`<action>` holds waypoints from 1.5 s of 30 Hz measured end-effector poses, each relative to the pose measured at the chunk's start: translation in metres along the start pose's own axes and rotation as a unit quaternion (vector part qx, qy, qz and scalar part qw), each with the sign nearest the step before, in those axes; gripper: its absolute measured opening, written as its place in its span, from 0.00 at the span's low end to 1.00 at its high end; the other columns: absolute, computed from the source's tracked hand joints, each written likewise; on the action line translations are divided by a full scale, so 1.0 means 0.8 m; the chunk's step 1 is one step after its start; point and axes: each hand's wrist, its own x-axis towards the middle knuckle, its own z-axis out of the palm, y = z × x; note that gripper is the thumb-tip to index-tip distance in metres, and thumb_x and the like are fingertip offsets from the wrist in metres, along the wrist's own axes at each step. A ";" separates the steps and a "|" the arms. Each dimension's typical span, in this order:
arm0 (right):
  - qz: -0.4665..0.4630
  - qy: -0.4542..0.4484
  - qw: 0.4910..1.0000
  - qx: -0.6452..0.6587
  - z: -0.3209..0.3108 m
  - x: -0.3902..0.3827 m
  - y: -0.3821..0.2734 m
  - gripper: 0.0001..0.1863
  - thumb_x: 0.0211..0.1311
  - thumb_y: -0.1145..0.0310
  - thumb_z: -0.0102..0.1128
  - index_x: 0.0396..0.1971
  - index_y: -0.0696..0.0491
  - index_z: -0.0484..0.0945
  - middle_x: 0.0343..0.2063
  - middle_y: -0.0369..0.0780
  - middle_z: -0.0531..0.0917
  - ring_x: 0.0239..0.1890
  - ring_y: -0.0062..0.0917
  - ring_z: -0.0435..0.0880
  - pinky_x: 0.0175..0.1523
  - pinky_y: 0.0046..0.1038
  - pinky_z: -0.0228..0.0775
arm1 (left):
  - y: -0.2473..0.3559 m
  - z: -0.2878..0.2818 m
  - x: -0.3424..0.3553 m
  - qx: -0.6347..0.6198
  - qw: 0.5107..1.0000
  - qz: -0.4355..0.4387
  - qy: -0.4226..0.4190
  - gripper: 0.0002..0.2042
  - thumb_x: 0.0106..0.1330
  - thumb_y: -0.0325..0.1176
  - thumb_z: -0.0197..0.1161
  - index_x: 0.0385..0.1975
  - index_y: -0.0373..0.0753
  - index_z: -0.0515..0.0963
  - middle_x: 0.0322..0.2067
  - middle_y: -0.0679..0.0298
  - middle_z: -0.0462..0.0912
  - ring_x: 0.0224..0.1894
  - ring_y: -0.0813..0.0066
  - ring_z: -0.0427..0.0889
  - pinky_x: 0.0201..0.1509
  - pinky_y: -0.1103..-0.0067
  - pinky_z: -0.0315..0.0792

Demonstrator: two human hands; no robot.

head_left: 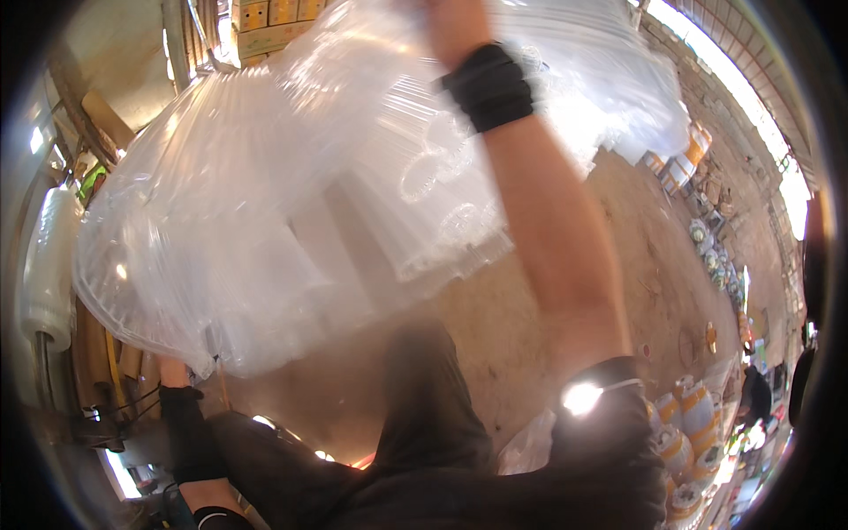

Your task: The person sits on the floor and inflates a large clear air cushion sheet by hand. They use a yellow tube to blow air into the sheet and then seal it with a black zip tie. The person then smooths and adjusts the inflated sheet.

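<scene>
A huge clear plastic bag (256,221) bulges across the upper half of the head view. Inside it show ribbed, nested clear shapes (415,177), perhaps stacked plastic containers; their exact kind is blurred. At the lower left, my left hand (174,371), with a black wristband, is by the bag's gathered lower corner. The plastic bunches at its fingers, which are partly covered and seem closed on it. My right arm reaches up over the bag, a black band on its wrist. My right hand (455,31) is at the top edge, smeared by motion, its fingers not readable.
A roll of clear film (51,265) stands at the far left. Cardboard boxes (274,22) are stacked behind the bag. White-and-orange rolls or containers (689,433) lie at the lower right, with more clutter along the brick wall (751,150). My knee (424,389) is below the bag.
</scene>
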 end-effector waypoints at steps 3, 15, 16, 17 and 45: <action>0.153 0.057 0.985 0.054 0.098 -0.086 0.084 0.45 0.51 0.90 0.52 0.69 0.45 0.51 0.50 0.41 0.72 0.43 0.33 0.82 0.35 0.30 0.79 | -0.011 -0.001 0.011 0.003 1.000 -0.015 0.002 0.21 0.71 0.38 0.53 0.57 0.32 0.68 0.48 0.58 0.78 0.47 0.71 0.78 0.50 0.77 0.73; 0.408 0.071 0.897 0.154 0.203 -0.393 0.170 0.43 0.45 0.90 0.51 0.66 0.51 0.52 0.43 0.40 0.70 0.49 0.29 0.76 0.40 0.28 0.75 | 0.000 -0.045 0.018 -0.003 0.999 -0.030 0.045 0.20 0.72 0.38 0.52 0.56 0.31 0.69 0.47 0.59 0.78 0.45 0.72 0.78 0.48 0.78 0.74; 0.413 0.085 0.893 0.159 0.197 -0.400 0.171 0.41 0.47 0.89 0.51 0.64 0.52 0.54 0.41 0.40 0.72 0.46 0.28 0.77 0.40 0.27 0.75 | 0.007 -0.046 0.019 0.003 0.999 -0.028 0.047 0.20 0.72 0.38 0.52 0.56 0.31 0.69 0.47 0.59 0.78 0.45 0.72 0.78 0.48 0.79 0.74; 0.398 0.065 0.904 0.139 0.192 -0.407 0.173 0.38 0.48 0.89 0.51 0.63 0.52 0.57 0.40 0.40 0.75 0.44 0.27 0.77 0.40 0.27 0.75 | 0.017 -0.044 0.020 0.016 0.999 -0.019 0.046 0.19 0.72 0.38 0.52 0.56 0.31 0.69 0.47 0.59 0.78 0.45 0.72 0.78 0.48 0.79 0.74; 0.375 0.404 0.834 -0.011 -0.179 -0.313 0.102 0.28 0.71 0.45 0.41 0.56 0.53 0.67 0.49 0.43 0.78 0.43 0.37 0.81 0.46 0.37 0.76 | 0.000 -0.114 -0.005 0.863 0.398 0.309 -0.016 0.09 0.63 0.26 0.49 0.39 0.36 0.75 0.23 0.46 0.80 0.28 0.46 0.81 0.31 0.57 0.73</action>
